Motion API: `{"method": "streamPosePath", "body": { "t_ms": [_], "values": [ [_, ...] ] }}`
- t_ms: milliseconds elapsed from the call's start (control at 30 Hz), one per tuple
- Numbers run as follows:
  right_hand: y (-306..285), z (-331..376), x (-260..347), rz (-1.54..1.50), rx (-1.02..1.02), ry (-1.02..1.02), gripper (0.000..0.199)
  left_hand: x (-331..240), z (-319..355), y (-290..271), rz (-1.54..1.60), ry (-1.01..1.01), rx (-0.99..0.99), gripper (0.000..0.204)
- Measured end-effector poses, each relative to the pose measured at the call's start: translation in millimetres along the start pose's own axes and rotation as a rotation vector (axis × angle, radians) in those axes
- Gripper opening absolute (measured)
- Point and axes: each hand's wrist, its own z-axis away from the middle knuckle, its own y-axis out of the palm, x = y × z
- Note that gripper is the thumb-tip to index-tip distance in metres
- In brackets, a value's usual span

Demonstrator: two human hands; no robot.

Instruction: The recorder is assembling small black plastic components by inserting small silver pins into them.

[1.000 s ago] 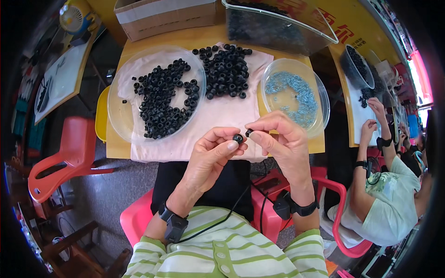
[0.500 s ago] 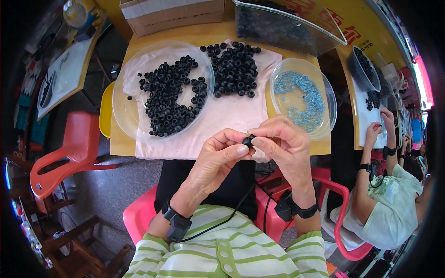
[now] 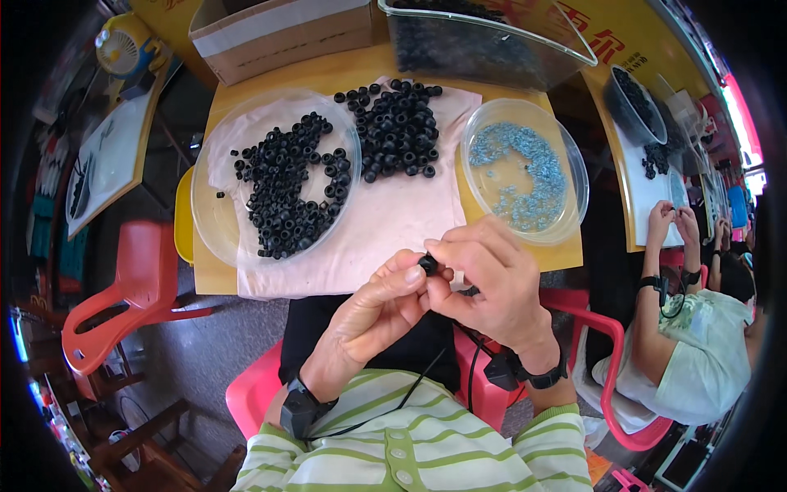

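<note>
Near the table's front edge, my left hand [image 3: 379, 305] and my right hand [image 3: 490, 275] meet around a small black round part [image 3: 428, 264]. Left thumb and fingertips pinch it from one side, and the right thumb and forefinger press against the other. Something small and dark shows beneath the right hand's curled fingers, too hidden to name. Beyond my hands, a round clear tray [image 3: 206, 225] holds many small black ring-like pieces [image 3: 288, 197]. A heap of larger black round parts [image 3: 399, 127] lies on the pink cloth [image 3: 385, 215]. To the right, another clear tray [image 3: 580, 197] contains tiny pale-blue pieces [image 3: 545, 176].
A cardboard box [image 3: 283, 41] and a clear bin [image 3: 492, 49] of black parts stand along the table's back. An orange-red chair [image 3: 139, 271] is at left. At right, another person [image 3: 697, 344] handles something small beside a black tub [image 3: 635, 107]. Cables trail from my wristbands.
The black part has shifted slightly left and down in my fingers and turned. My right hand has rolled over, its back now more toward me. The whole view has tilted a little.
</note>
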Motion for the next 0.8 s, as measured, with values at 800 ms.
{"method": "streamPosePath", "body": {
  "t_ms": [800],
  "values": [
    [-64,-192,-142,0.584,-0.043,0.366,0.042,-109,-7,23,-1.819,0.848,-0.512,0.012]
  ]
}}
